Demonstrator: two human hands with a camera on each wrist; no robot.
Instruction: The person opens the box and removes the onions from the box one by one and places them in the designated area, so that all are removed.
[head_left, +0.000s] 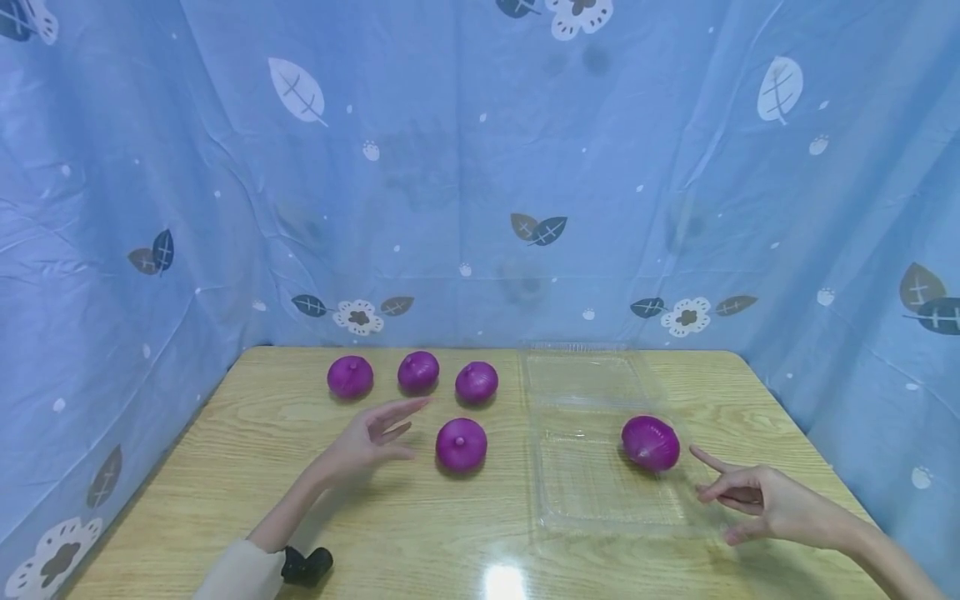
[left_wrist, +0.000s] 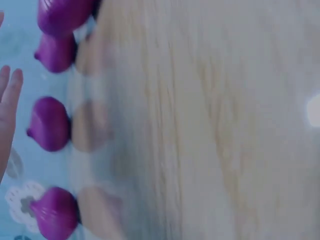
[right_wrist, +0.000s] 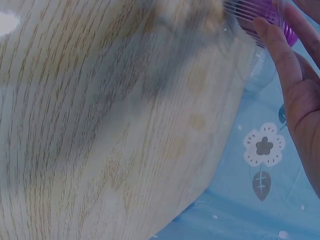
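My left hand (head_left: 375, 433) hovers over the table with its fingers spread loosely and nothing in them. Just right of its fingertips stands a purple onion (head_left: 461, 446). Behind it, three more onions line the back: a left one (head_left: 350, 377), a middle one (head_left: 418, 372) and a right one (head_left: 476, 383). A clear plastic box (head_left: 585, 527) lies with its lid folded back, and another onion (head_left: 650, 443) lies tilted in its right half. Beside that box my right hand (head_left: 772, 504) is held with fingers partly extended, apart from the onion and holding nothing.
The wooden table (head_left: 405, 542) ends at a blue patterned curtain (head_left: 465, 167) at the back and on both sides. The transparent lid (head_left: 581, 375) lies toward the back edge. A black object (head_left: 306, 567) shows at the left wrist.
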